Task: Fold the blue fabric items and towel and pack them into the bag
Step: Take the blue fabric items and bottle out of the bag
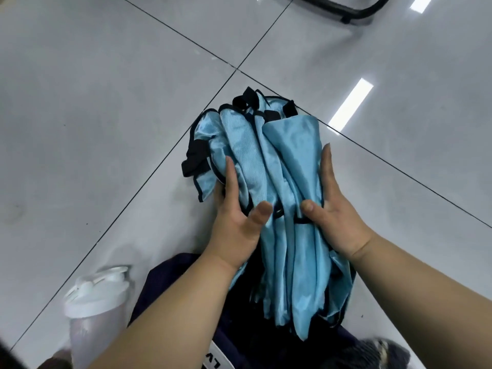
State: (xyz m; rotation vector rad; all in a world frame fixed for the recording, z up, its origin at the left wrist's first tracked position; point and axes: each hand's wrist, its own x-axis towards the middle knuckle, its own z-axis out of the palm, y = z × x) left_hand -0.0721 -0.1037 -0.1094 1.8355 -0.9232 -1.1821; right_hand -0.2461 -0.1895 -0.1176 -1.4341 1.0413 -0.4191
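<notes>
A thick bundle of shiny light-blue fabric items [279, 166] with black trim and black straps is held between both my hands above the grey tiled floor. My left hand [239, 214] grips its left side, fingers along the cloth and thumb on top. My right hand [332, 206] grips the right side in the same way. The bundle's lower end hangs over a dark navy bag [186, 294] with a white label, which lies under my forearms. A dark fuzzy cloth [372, 352], perhaps the towel, shows at the bottom right edge.
A translucent shaker bottle [93, 310] with a white lid stands on the floor at the lower left. The black base of a chair [346, 9] crosses the top right. Grey floor tiles [106, 102] stretch all around.
</notes>
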